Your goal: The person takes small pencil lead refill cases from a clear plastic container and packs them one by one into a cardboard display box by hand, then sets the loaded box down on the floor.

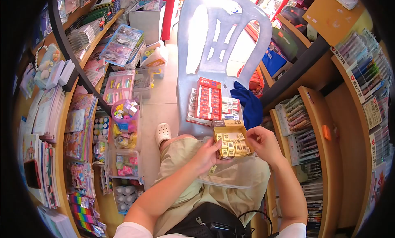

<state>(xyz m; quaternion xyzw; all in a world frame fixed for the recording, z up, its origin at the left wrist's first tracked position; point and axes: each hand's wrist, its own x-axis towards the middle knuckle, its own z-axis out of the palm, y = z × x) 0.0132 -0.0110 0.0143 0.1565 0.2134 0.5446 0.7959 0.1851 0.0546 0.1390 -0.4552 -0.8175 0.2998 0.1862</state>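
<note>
My left hand grips the left side of an open brown-and-yellow box, thumb over its edge. Inside lie several small pale yellow blocks in uneven rows. At the box's right edge is my right hand, fingers bent together; whether they hold anything is hidden. A clear plastic tray rests on my lap under the box, with one small yellow piece near its left end. Just beyond, on the blue plastic chair, stands a red box filled with red-and-white blocks, on top of another box of white pieces.
A dark blue cloth lies on the chair's right side. Shelves of pens stand close on the right. To the left are shelves of books, a pink basket and plastic bins of small goods.
</note>
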